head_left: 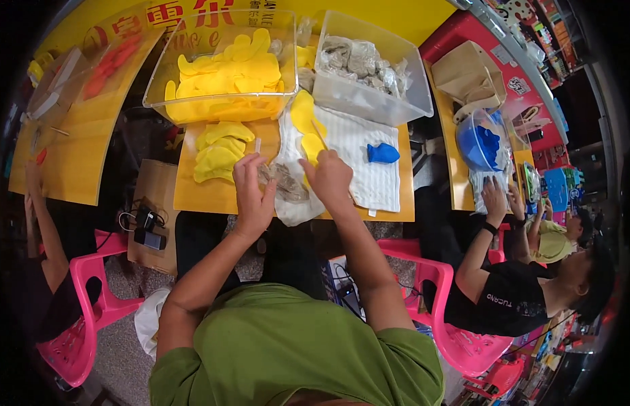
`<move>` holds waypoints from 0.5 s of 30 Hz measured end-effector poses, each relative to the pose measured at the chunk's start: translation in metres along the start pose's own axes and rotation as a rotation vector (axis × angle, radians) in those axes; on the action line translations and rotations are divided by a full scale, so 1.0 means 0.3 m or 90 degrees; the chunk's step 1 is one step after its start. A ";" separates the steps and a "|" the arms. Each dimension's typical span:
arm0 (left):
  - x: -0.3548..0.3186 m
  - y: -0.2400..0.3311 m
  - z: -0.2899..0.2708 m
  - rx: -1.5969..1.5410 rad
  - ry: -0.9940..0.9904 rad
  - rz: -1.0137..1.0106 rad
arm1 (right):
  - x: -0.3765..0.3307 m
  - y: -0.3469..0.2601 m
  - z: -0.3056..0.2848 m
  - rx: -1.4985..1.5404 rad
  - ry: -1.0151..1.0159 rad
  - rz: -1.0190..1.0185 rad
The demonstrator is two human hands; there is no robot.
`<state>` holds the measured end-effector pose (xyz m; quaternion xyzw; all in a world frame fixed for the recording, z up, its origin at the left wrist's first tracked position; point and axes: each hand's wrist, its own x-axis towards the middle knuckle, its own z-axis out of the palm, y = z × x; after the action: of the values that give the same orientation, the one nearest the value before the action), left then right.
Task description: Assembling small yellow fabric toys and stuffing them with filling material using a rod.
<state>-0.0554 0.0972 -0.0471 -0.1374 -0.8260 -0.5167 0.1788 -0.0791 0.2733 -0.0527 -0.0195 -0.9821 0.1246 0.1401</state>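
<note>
Left hand (255, 196) at left side of clear bag (289, 185): thumb spread from fingers; cannot tell whether they grip it. Right hand (330, 178) pinches stick (320, 133), far end at yellow pieces (302, 110). Bag and pieces lie on white cloth (379, 186), right of yellow pile (223, 150).

This looks like a workshop: people (494, 304) sit on pink chairs (88, 338) at yellow surfaces (217, 196), with yellow pieces (234, 64) piled in a bin (162, 80).
</note>
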 end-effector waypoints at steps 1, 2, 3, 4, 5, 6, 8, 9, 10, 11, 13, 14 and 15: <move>-0.009 0.003 -0.005 0.002 0.000 0.001 | 0.015 -0.017 0.011 -0.041 -0.005 -0.009; -0.018 0.006 -0.009 -0.001 -0.026 -0.003 | 0.022 -0.014 0.019 -0.039 -0.004 -0.009; -0.022 0.007 -0.013 -0.004 -0.052 -0.006 | 0.029 -0.005 0.035 -0.059 -0.006 -0.001; -0.026 0.002 -0.016 -0.003 -0.051 -0.002 | 0.036 0.006 0.050 -0.080 -0.008 0.007; -0.030 -0.008 -0.017 -0.034 -0.053 -0.009 | 0.046 0.023 0.061 -0.080 -0.004 0.007; -0.036 -0.008 -0.021 -0.065 -0.057 -0.017 | 0.053 0.035 0.062 -0.071 -0.018 0.017; -0.046 0.002 -0.033 -0.124 -0.072 -0.068 | 0.049 0.047 0.067 -0.064 -0.029 0.027; -0.050 0.009 -0.040 -0.183 -0.087 -0.122 | 0.046 0.036 0.051 -0.045 -0.012 0.036; -0.057 0.010 -0.039 -0.183 -0.085 -0.120 | 0.044 0.026 0.041 -0.026 0.005 0.045; -0.065 0.007 -0.033 -0.171 -0.083 -0.104 | 0.044 0.013 0.044 -0.026 0.007 0.043; -0.078 0.023 -0.018 -0.163 -0.083 -0.083 | 0.044 -0.012 0.050 -0.057 0.074 -0.019; -0.086 0.036 -0.013 -0.176 -0.109 -0.088 | 0.047 -0.013 0.060 -0.058 0.078 -0.020; -0.093 0.046 -0.009 -0.187 -0.135 -0.092 | 0.056 -0.008 0.080 -0.081 0.072 -0.010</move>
<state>-0.0242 0.0995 -0.0470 -0.1560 -0.7638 -0.6255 0.0314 -0.1021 0.2664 -0.0699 -0.0275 -0.9786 0.0592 0.1951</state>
